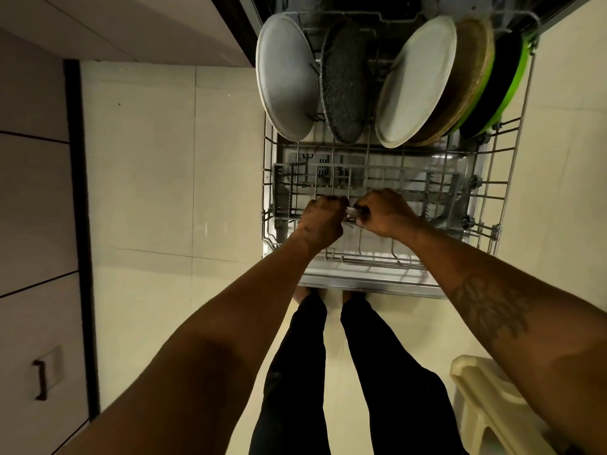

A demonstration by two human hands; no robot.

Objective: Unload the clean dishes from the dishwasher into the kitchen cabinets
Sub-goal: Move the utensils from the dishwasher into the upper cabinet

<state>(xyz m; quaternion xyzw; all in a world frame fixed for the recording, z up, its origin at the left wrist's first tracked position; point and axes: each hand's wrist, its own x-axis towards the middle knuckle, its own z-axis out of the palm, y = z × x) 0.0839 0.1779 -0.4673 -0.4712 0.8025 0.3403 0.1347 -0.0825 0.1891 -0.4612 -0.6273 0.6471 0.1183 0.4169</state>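
The dishwasher's lower wire rack [505, 178] is pulled out over the open door. Upright at its far end stand a grey plate [285, 77], a dark speckled plate [345, 83], a white plate [415, 82], a woven brown round piece [469, 77] and a black dish with a green rim [499, 87]. Both my hands meet low in the rack's near half. My left hand [323, 221] and my right hand [384, 213] are curled around a small bundle of metal cutlery [353, 211] between them; only a pale sliver of it shows.
Pale cabinet fronts with a dark handle [41, 379] run along the left. A cream plastic stool [486, 399] stands at the lower right beside my legs. Tiled floor [164, 178] lies between the cabinets and the dishwasher.
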